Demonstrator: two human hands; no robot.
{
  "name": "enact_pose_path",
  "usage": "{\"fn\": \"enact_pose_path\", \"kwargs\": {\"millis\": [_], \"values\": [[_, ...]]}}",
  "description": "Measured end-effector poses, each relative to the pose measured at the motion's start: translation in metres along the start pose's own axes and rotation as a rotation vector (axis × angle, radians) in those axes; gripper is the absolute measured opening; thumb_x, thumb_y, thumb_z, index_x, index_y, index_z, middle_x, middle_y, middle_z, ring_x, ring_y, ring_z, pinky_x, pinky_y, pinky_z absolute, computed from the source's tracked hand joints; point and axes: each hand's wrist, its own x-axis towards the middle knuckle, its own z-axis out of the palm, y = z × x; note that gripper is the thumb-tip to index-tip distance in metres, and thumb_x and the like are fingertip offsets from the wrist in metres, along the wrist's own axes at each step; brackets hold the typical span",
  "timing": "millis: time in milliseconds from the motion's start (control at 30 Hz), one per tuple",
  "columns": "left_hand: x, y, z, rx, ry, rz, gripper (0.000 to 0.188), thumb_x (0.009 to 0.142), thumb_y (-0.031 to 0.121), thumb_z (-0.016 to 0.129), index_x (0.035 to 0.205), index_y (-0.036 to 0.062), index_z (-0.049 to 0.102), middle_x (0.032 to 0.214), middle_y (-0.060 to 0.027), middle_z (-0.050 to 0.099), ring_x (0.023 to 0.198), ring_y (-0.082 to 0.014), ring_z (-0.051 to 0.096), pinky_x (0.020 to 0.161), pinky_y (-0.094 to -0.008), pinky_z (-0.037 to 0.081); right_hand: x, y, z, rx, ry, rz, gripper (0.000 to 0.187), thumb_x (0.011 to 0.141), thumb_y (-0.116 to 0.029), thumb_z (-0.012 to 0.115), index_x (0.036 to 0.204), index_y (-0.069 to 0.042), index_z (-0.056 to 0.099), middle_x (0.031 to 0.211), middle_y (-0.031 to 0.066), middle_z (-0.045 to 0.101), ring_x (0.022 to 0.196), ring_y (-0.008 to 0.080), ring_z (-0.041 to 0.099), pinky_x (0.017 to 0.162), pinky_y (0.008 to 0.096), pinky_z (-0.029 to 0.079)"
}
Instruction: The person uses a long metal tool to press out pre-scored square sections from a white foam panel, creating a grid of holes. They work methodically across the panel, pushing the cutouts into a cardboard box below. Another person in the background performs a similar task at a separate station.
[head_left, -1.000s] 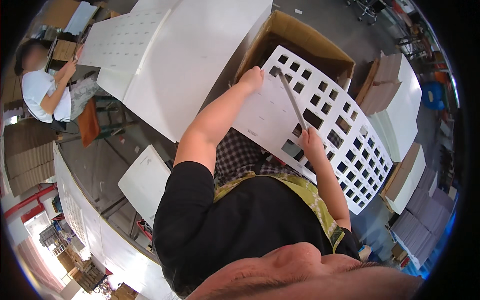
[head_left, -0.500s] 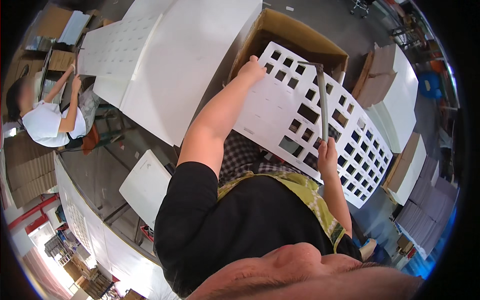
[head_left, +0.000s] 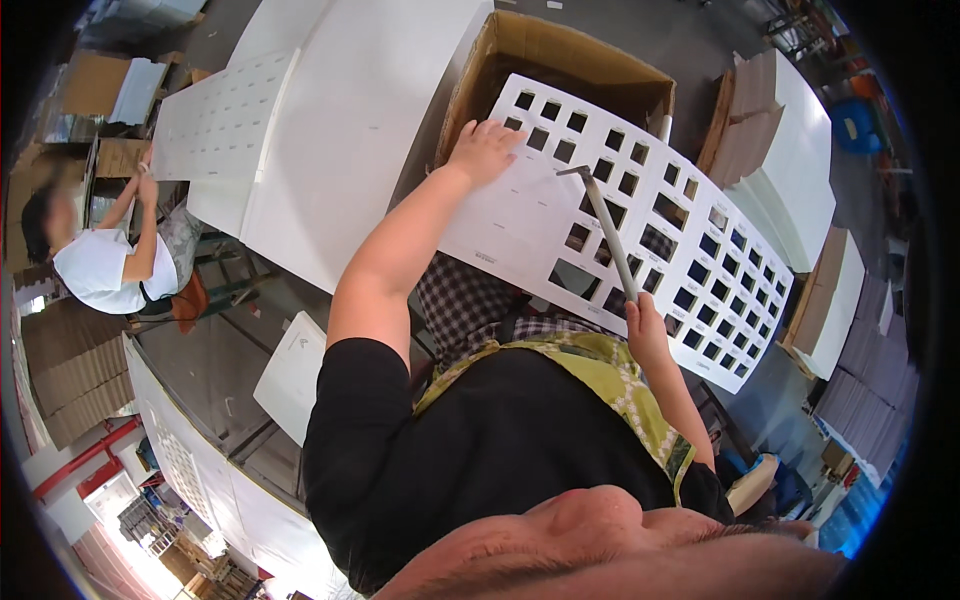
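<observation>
A large white board [head_left: 505,215] with many rectangular cut-out holes lies across my lap, its far part over an open cardboard box. At the board's left edge, my left hand [head_left: 485,152] rests with fingers spread flat on the surface, beside the first holes. My right hand [head_left: 648,330] is closed round the lower end of a grey metal rod [head_left: 612,230] with a short bent tip. The rod slants over the board, its tip above the plain area just below the upper-left holes; whether it touches cannot be made out.
The brown cardboard box [head_left: 575,48] stands beyond the board. A stack of white boards [head_left: 350,120] lies on the left, and other board stacks [head_left: 775,140] stand on the right. At far left, a co-worker in a white shirt [head_left: 110,262] holds a perforated sheet [head_left: 225,115].
The rod's tip has moved left and toward me, away from the upper holes. My left hand has shifted from gripping the board's edge to lying flatter. The view has shifted slightly.
</observation>
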Motion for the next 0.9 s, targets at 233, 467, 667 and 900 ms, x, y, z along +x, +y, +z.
{"fn": "enact_pose_path", "kwargs": {"millis": [233, 467, 667, 900], "values": [[0.017, 0.007, 0.002, 0.109, 0.022, 0.022, 0.038, 0.088, 0.022, 0.054, 0.125, 0.0215, 0.052, 0.105, -0.0033, 0.061, 0.111, -0.0263, 0.046, 0.099, -0.0462, 0.028, -0.008, -0.001, -0.004, 0.006, -0.03, -0.004, 0.018, 0.095, -0.022, 0.047, 0.099, -0.005, 0.043, 0.071, 0.0256, 0.057, 0.068, 0.0472, 0.055, 0.058, 0.05, 0.042], [0.027, 0.011, -0.007, 0.075, -0.133, 0.007, 0.034, 0.092, 0.02, 0.045, 0.123, 0.0288, 0.057, 0.102, -0.0021, 0.061, 0.108, -0.0236, 0.045, 0.096, -0.0402, 0.027, -0.006, -0.003, 0.002, -0.012, -0.032, -0.02, 0.019, 0.095, -0.022, 0.048, 0.099, -0.004, 0.043, 0.07, 0.0252, 0.056, 0.068, 0.0469, 0.055, 0.058, 0.0497, 0.042], [0.025, 0.012, -0.018, 0.097, -0.224, 0.005, 0.032, 0.092, 0.02, 0.043, 0.117, 0.0302, 0.061, 0.104, -0.0012, 0.061, 0.112, -0.0225, 0.044, 0.095, -0.0404, 0.026, -0.006, -0.001, 0.002, 0.002, -0.014, -0.011, 0.019, 0.095, -0.021, 0.048, 0.101, -0.003, 0.043, 0.073, 0.0258, 0.057, 0.069, 0.0466, 0.055, 0.059, 0.0487, 0.042], [0.021, 0.015, -0.025, 0.117, -0.284, 0.016, 0.034, 0.091, 0.02, 0.04, 0.116, 0.0298, 0.06, 0.107, -0.0001, 0.059, 0.115, -0.0218, 0.043, 0.095, -0.0396, 0.027, -0.004, 0.002, 0.005, -0.001, -0.001, -0.004, 0.017, 0.095, -0.019, 0.047, 0.102, -0.003, 0.046, 0.073, 0.0249, 0.057, 0.067, 0.0458, 0.055, 0.058, 0.0478, 0.043]]}}
